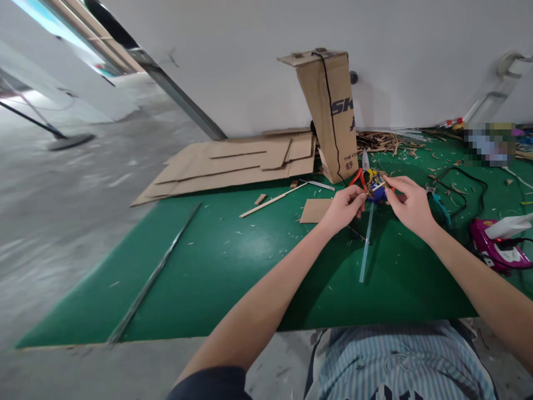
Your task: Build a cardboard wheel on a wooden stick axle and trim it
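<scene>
My left hand [346, 206] and my right hand [410, 204] meet over the green table, fingertips pinched. Between them is a small pale stick [378, 188], gripped at either end; it looks like wood. Right beneath the fingers lies a blue object [378, 194], mostly covered, so its kind cannot be made out. A translucent strip [366, 244], like a glue stick, extends from there toward the table's front. Just behind my left fingers is a hand tool with orange-red handles [357, 178]. A small cardboard piece [314, 211] lies left of my left hand.
A tall cardboard box [331, 116] stands behind my hands, against the wall. Flat cardboard sheets [233, 161] lie back left. Thin wooden strips [272, 201], a dark rod [156, 275] and brown twigs [387, 143] rest on the table [250, 289]. A magenta device with cables [497, 247] sits right.
</scene>
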{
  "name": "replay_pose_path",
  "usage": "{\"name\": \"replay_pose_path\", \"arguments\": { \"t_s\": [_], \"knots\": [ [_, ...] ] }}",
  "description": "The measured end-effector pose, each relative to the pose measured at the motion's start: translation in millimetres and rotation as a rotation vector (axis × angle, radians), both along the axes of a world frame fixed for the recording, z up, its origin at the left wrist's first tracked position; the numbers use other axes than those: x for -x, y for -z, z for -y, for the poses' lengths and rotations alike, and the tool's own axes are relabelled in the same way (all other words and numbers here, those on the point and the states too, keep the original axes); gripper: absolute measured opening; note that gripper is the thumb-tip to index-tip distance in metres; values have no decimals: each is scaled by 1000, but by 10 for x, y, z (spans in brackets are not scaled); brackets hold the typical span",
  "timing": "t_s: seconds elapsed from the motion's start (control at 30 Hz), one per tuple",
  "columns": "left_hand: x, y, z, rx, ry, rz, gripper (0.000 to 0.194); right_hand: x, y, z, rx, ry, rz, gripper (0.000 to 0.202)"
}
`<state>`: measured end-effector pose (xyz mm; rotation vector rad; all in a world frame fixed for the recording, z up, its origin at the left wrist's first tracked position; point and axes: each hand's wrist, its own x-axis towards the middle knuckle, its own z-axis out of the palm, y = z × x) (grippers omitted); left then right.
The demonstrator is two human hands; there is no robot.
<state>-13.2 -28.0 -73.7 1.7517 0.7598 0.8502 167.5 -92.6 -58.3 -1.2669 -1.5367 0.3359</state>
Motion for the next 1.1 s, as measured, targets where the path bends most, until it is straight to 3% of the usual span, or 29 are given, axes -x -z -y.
{"name": "replay_pose_path", "arguments": {
  "t_s": [0.17, 0.3, 0.53, 0.6, 0.8, 1.1],
  "knots": [
    [-2, 21, 13, -144, -114, -83, 15, -42, 2, -14, 59, -65, -10, 36],
    [19, 28, 37, -437, -222, -218, 14, -56, 48, -39, 100, -84, -72, 36],
    [58, 89, 10, -838, -269, -402, 18, -48, 104, -74, 151, -79, -172, 35],
    [52, 85, 14, -841, -275, -419, 19, -52, 109, -79, 170, -80, -173, 36],
    [33, 3, 58, -618, -241, -362, 15, -75, 94, -80, 198, -81, -163, 34],
    [9, -56, 101, -436, -210, -297, 19, -89, 126, -101, 164, -103, -223, 31]
  ]
}}
